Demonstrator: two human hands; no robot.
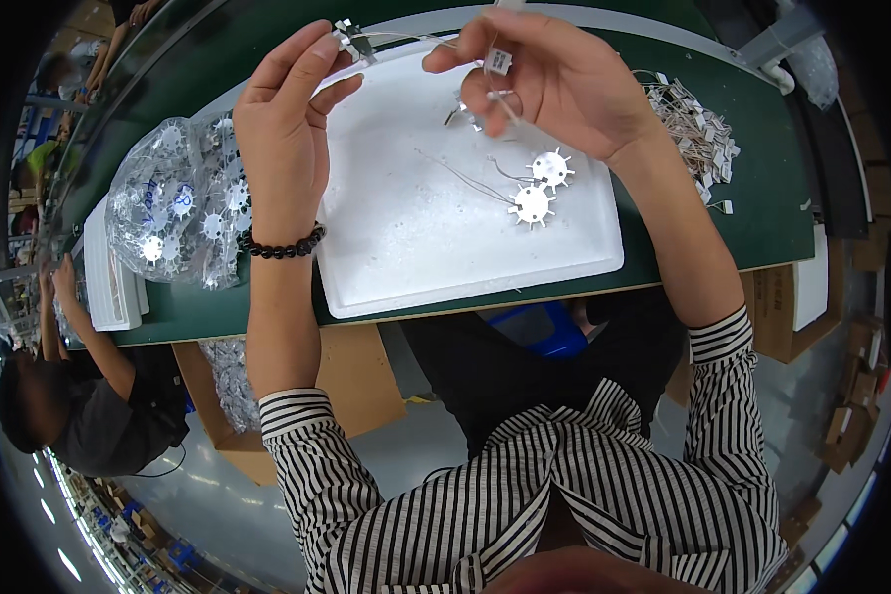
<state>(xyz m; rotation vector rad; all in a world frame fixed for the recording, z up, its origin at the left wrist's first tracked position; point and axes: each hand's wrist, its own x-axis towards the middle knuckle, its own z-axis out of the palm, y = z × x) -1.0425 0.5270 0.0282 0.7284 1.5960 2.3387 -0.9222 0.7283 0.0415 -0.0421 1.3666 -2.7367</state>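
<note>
A dark green counter (777, 198) ran across the view, its edges bent by the lens. On it lay a white, shallow tray (416, 247), slightly askew, its surface lightly speckled. Left of the tray sat a clear, crinkled bag (134, 203) of shiny, toothed metal pieces, with blue marks on the plastic. The right hand (554, 84) was above the tray's far side, fingers curled on a lead. The left hand (292, 94) was near the tray's far left corner, its thumb and fingertips pinched on a metal part. Right of the tray, wires with white ends made a tangled pile (691, 134). Two discs (533, 205) lay touching on the tray, silvery and flat, with short spokes round the rim and thin wires trailing leftward. The part (350, 42) was bright, with small jutting tabs; its face was turned too far to read clearly. From it the thin, pale lead (398, 37) ran to the right hand. A small white tag (498, 62) with dark print showed among the right fingers.
</note>
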